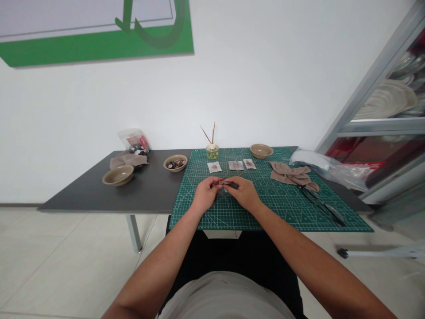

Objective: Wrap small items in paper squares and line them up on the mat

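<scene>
Over the front of the green cutting mat [265, 199], my two hands meet, fingertips nearly touching. My left hand [208, 191] is closed in a pinch on something small that its fingers mostly hide. In my right hand [244, 191] is a small tool with a dark handle [233, 185]; its thin tip points left, towards the left fingertips. Whether it is a knife or another tool, I cannot tell. A small whitish scrap shows below the fingers. Beyond the hands lie three white paper squares, one at left [214, 167], another in the middle [236, 165] and one at right [249, 164], bearing brownish crumbs.
A bowl of dark and pale pieces [175, 163] stands left of the mat, near another bowl [118, 176] and a tipped clear container [134, 141]. Behind are a reed diffuser [212, 151] and a bowl [261, 151]. At right lie a brown cloth [294, 174] and plastic bag [327, 166].
</scene>
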`<state>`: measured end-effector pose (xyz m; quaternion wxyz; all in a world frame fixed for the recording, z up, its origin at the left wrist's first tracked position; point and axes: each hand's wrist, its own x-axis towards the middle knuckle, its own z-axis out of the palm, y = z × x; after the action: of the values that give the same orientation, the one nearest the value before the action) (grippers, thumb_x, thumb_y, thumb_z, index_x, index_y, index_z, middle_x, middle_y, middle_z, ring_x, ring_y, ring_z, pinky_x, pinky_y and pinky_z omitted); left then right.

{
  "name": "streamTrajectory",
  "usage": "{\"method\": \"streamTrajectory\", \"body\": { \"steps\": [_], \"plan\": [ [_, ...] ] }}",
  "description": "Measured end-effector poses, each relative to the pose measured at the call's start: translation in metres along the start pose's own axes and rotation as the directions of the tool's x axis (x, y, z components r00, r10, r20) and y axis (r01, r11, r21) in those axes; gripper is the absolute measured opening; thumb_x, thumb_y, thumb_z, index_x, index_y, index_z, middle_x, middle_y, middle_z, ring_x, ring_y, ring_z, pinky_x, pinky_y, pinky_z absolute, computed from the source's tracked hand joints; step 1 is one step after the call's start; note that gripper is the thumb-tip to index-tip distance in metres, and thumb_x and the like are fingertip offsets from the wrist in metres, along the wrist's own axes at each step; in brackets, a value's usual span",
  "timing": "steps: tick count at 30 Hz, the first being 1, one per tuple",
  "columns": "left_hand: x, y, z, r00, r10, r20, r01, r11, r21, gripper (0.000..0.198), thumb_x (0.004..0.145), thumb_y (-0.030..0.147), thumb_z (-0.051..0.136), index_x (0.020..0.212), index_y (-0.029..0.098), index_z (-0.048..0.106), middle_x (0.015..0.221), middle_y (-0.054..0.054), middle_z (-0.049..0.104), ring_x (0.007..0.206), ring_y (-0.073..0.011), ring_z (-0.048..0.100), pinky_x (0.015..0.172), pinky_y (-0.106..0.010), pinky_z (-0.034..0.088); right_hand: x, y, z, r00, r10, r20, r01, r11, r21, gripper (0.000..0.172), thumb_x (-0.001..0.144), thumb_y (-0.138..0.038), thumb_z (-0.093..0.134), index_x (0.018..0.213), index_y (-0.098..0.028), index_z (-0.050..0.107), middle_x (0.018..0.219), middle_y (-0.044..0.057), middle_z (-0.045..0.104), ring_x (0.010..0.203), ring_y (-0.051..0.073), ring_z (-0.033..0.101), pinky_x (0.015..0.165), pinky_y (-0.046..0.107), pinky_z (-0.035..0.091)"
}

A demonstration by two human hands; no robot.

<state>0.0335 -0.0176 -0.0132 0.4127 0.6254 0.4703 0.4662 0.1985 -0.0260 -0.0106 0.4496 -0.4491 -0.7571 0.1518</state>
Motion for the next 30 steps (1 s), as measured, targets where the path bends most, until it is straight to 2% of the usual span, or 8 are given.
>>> {"method": "streamTrajectory", "body": {
  "steps": [8,24,28,30],
  "plan": [
    [-0.0005,0.0027,-0.0021,1.000,0.017,-0.003,-0.017,0.998,0.056,0.024,0.073,0.013,0.061,0.096,0.015,0.070,0.075,-0.002,0.066,0.065,-0.0123,0.057,0.064,-0.026,0.046,0.0008,0.0031,0.0018,1.000,-0.005,0.009,0.005,1.000,0.014,0.014,0.082,-0.021,0.062,0.093,-0.023,0.070,0.093,0.003,0.073,0.088,0.019,0.067,0.082,0.032,0.051],
    [-0.0012,-0.0013,-0.0018,0.998,0.068,0.005,-0.068,0.990,0.122,0.024,0.076,0.011,0.059,0.097,0.017,0.070,0.086,-0.004,0.068,0.077,-0.0157,0.061,0.071,-0.028,0.049,-0.0004,-0.0013,-0.0006,0.999,0.046,-0.016,-0.045,0.998,0.049,0.010,0.077,-0.022,0.065,0.085,-0.022,0.071,0.087,0.002,0.073,0.082,0.019,0.067,0.078,0.032,0.051],
    [-0.0014,0.0000,-0.0013,0.996,0.092,-0.023,-0.088,0.986,0.143,0.020,0.080,0.015,0.057,0.096,0.017,0.069,0.091,-0.005,0.067,0.073,-0.0137,0.061,0.071,-0.028,0.049,0.0005,0.0017,-0.0011,0.993,0.095,-0.074,-0.089,0.992,0.089,0.010,0.078,-0.026,0.064,0.085,-0.023,0.071,0.086,0.002,0.073,0.081,0.019,0.067,0.078,0.033,0.052],
    [-0.0017,0.0020,-0.0011,0.996,0.083,-0.028,-0.080,0.993,0.089,0.020,0.083,0.018,0.054,0.099,0.017,0.067,0.086,-0.003,0.066,0.068,-0.0124,0.060,0.068,-0.027,0.049,0.0012,0.0036,-0.0009,0.988,0.112,-0.104,-0.100,0.988,0.119,0.011,0.080,-0.027,0.063,0.086,-0.023,0.071,0.086,0.002,0.073,0.081,0.019,0.068,0.079,0.034,0.052]
  ]
}}
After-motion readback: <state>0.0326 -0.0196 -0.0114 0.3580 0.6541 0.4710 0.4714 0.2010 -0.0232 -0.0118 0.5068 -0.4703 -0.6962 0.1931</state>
